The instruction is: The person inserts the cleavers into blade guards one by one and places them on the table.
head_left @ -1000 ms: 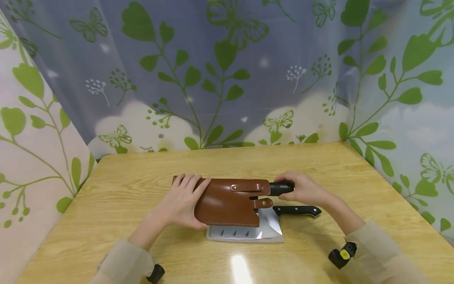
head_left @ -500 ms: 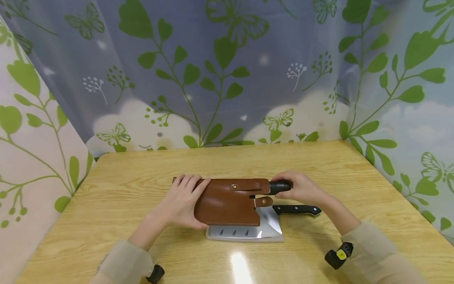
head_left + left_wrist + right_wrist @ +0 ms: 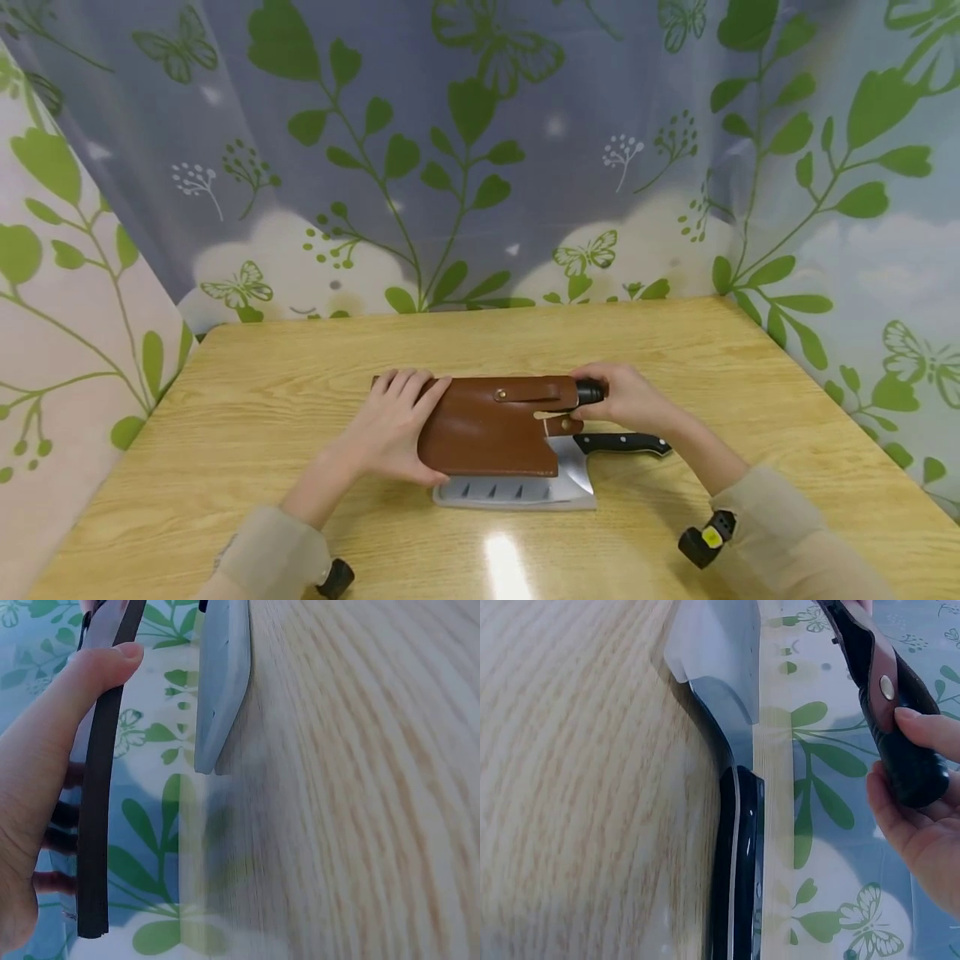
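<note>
In the head view my left hand grips the closed end of a brown leather sheath, fingers over its top edge and thumb at the bottom. My right hand holds the black handle of the knife in that sheath. A loose strap with a snap stud lies along this handle in the right wrist view, by my thumb. The left wrist view shows the sheath's dark edge raised off the table. Underneath lies a cleaver, its black riveted handle pointing right and its blade partly covered by the sheath.
A pale guard covers the cleaver's edge. Both rest on a wood-grain table. Behind and beside the table hangs a curtain with green leaves and butterflies.
The sheath has shifted slightly right while my right hand has moved left. Less of the black handle shows outside the sheath now. The cleaver stays put beneath.
</note>
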Tool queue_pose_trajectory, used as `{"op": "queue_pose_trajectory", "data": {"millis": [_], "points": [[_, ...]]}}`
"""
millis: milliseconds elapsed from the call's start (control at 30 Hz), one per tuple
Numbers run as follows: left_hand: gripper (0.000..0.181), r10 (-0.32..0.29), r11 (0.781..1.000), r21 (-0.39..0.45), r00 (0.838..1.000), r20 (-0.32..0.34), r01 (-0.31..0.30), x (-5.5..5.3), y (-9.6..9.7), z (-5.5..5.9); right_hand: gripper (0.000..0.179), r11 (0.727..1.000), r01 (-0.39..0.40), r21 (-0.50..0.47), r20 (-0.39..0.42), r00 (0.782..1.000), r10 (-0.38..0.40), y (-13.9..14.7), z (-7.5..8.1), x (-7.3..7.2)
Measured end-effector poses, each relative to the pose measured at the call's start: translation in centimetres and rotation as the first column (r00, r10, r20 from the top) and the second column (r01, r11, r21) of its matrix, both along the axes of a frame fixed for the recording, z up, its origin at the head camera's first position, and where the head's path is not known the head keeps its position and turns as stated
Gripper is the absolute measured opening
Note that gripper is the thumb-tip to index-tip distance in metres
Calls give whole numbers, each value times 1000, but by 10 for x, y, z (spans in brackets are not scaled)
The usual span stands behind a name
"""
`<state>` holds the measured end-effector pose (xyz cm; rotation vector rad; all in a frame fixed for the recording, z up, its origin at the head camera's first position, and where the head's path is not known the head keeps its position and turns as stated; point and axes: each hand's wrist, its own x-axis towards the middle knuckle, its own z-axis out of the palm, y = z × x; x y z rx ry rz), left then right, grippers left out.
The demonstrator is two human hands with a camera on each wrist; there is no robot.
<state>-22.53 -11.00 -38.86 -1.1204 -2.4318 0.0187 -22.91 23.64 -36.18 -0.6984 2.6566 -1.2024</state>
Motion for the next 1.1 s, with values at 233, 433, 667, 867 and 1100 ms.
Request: {"op": "queue_pose_trajectory", "data": {"millis": [233,433,667,867,1100], "points": [[117,17,1000,9,1000,-7,-17,-1,4,-1,47,999,38,-6,4,999,-38,3,-2,-3],[117,46,999,-1,999,-18,-46,-5,10,0,44,993,114,-24,5,993,-114,4,-5,-9],[116,70,998,-7,997,45,-69,-17,19,-1,45,987,159,-34,-25,987,-160,14,-9,-16],[115,89,996,-21,987,131,-87,-29,28,-5,49,980,183,-79,62,982,-179,26,-11,-25],[115,95,995,-55,978,183,-86,-49,45,-3,43,983,179,-48,50,983,-177,40,-12,-37]]}}
